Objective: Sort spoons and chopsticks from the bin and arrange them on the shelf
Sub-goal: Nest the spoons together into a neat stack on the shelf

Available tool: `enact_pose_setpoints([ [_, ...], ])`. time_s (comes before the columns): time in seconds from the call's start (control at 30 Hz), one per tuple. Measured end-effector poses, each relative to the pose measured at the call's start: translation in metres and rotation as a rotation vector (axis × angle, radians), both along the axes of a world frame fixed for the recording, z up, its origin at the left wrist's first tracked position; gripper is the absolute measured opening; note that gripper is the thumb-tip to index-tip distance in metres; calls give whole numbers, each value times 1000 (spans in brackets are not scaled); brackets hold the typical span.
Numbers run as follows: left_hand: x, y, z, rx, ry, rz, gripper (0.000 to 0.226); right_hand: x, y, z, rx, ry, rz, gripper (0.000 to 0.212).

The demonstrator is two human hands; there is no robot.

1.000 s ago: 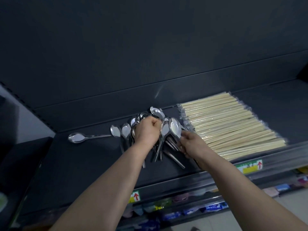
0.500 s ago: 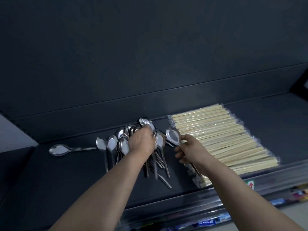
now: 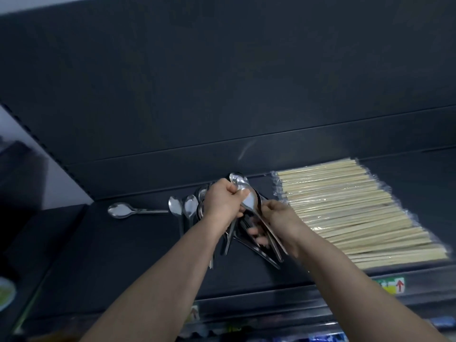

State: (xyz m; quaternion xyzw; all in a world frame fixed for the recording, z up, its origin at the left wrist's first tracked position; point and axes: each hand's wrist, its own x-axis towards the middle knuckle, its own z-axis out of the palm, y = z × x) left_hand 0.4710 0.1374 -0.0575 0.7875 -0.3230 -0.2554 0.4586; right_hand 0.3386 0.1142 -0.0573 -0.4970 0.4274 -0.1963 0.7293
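Nearest, two bare forearms are seen reaching over the front edge of the shelf (image 3: 98, 243), where a price label (image 3: 394, 286) with a red arrow is fixed above blurred goods on a lower level. Since half a second ago the single spoon (image 3: 249, 199) carried by the right hand (image 3: 278, 218) has been swung left. It was then held apart, just right of the bunch, and its bowl is now laid against the bundle of spoons (image 3: 237, 181) clamped in the left hand (image 3: 223, 203), whose fingers are curled tightly round the necks. The right hand's fingers are closed on that spoon's handle, low down, and other handles are fanned out beneath both hands towards the dark shelf. It may be judged that the spoon is being added to the gathered set, so that the spoons can be squared up before they are laid down; that step is not yet done. Two more spoons (image 3: 182, 207) are laid just left of the left hand, bowls pointing away, and one stray spoon (image 3: 121, 209) is left lying sideways further left, apart from the rest. To the right, the wrapped chopsticks (image 3: 345, 206) are already set out in a flat, even row. No bin is shown. Behind everything a dark back panel (image 3: 222, 95) is raised, and a pale wall (image 3: 66, 191) is glimpsed at far left.
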Motion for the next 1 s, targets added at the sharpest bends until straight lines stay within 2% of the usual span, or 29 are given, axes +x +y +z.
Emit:
enact_pose_setpoints([
  [0.1,9,8,-2,7,17,3,24,0,0,-3,-91,80,28,11],
  [0.17,17,15,-1,38,-54,17,31,-1,-4,-9,-191,161,24,16],
  [0.23,26,21,0,170,-248,22,38,-3,-8,-12,-234,216,-10,21],
  [0.3,29,25,-3,387,-431,-25,45,-6,-10,-14,-233,224,-31,23],
  [0.37,25,27,-9,511,-496,-48,46,-9,-9,-14,-223,209,-21,22],
  [0.47,20,25,-18,573,-502,-61,36,-14,-9,-13,-211,191,-19,19],
  [0.57,25,28,-16,609,-538,-64,10,-15,-11,-14,-205,202,13,24],
  [0.63,32,34,-8,634,-525,-34,11,-8,-11,-12,-160,161,39,28],
  [0.73,48,52,7,608,-543,72,3,9,-7,-9,-80,96,97,31],
  [0.8,62,67,14,531,-536,109,16,22,-3,-9,-79,83,153,32],
  [0.87,72,83,15,386,-444,126,23,35,4,-9,-115,88,199,30],
  [1.0,74,106,14,65,-203,155,12,59,26,-6,-165,95,324,27],
])
